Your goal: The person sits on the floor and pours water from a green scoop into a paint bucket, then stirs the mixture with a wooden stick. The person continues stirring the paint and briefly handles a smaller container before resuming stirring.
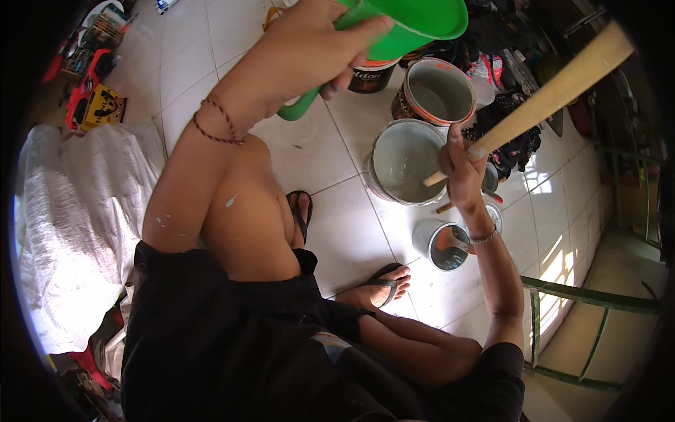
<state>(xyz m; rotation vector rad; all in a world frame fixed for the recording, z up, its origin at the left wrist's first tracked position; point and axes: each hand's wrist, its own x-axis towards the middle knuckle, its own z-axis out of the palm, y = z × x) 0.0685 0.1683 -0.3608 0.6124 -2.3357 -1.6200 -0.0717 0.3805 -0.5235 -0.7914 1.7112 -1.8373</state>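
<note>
My left hand [330, 53] is raised at the top, closed on a green plastic jug [415, 21]. My right hand [460, 165] grips a long wooden stick [555, 84], its lower end angled into the mouth of a bucket of grey liquid [401, 158]. Behind that bucket stands another open bucket [432, 91] with grey residue inside. Below my right hand, beside my wrist, sits a small cylindrical can [429, 239] with a tool across its mouth. A dark bucket [369, 81] is partly hidden by the jug.
I am low over a white tiled floor [344, 239], my sandalled feet near the buckets. A white sheet [84, 204] covers items at left, with toys [98, 105] beyond. Dark cloth [513, 126] lies right of the buckets; a green metal frame [605, 299] stands at lower right.
</note>
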